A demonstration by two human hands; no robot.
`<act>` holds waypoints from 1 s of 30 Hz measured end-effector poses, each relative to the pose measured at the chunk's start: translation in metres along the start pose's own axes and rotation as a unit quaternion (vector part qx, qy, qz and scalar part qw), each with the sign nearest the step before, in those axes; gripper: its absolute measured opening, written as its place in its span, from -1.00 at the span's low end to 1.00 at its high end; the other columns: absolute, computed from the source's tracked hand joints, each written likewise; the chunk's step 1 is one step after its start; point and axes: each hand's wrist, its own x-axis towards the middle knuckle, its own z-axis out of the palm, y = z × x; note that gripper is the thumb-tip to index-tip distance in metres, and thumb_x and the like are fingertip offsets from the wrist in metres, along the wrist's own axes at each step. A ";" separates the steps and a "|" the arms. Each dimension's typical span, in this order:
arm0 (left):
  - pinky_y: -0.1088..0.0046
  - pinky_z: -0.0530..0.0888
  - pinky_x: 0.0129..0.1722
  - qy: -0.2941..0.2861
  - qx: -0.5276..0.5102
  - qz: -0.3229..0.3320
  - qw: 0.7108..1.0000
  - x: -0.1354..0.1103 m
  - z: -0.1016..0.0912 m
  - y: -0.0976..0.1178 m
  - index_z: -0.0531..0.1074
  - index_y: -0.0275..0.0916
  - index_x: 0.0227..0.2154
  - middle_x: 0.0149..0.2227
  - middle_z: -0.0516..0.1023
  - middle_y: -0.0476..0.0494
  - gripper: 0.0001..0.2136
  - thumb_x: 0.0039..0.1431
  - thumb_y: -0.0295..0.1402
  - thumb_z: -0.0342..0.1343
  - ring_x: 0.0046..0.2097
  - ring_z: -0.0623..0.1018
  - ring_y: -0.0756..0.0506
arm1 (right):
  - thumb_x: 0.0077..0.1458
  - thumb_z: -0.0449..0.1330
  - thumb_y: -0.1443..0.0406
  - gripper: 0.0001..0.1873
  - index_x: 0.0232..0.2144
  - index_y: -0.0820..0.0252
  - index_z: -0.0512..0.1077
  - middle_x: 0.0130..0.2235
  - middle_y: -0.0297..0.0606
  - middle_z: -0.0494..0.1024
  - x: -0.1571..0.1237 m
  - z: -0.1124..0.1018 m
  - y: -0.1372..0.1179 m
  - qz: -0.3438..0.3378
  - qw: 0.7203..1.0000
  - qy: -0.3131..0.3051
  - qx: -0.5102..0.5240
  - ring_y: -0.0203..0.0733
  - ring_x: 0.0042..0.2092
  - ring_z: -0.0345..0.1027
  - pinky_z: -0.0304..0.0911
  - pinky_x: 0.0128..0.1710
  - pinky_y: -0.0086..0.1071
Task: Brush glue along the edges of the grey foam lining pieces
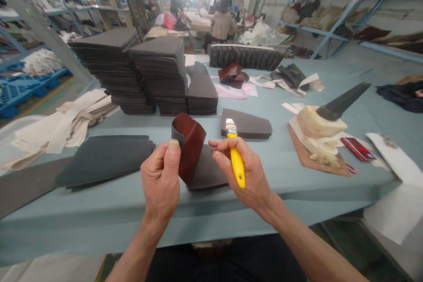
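My left hand [161, 178] pinches a curled reddish-brown leather piece [191, 145], thumb on top, holding it upright above the table. My right hand [243, 172] grips a yellow-handled brush [236, 161] with pale, glue-caked bristles pointing up; its fingertips also touch the leather's edge. Under both hands lies a flat dark grey piece [208, 172] on the light blue table [231, 211]. A small stack of similar grey pieces [246, 124] lies just beyond the brush.
Tall stacks of dark grey pieces [139, 68] stand at the back left, flat grey sheets [105, 156] at the left. A glue-crusted pot with a dark cone [325, 123] sits on the right by a red object [358, 149]. A person [222, 22] works far behind.
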 end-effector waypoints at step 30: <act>0.20 0.52 0.26 -0.135 0.201 0.171 0.955 -0.042 0.024 -0.035 0.51 -0.19 0.15 0.13 0.68 -0.21 -0.66 0.42 -0.19 0.20 0.19 0.62 -0.18 | 0.13 0.26 0.01 -0.66 -0.19 0.07 0.39 -0.25 -0.23 0.55 -0.008 -0.036 0.039 0.155 0.955 0.087 -0.235 -0.09 -0.29 0.43 0.28 -0.29 -0.24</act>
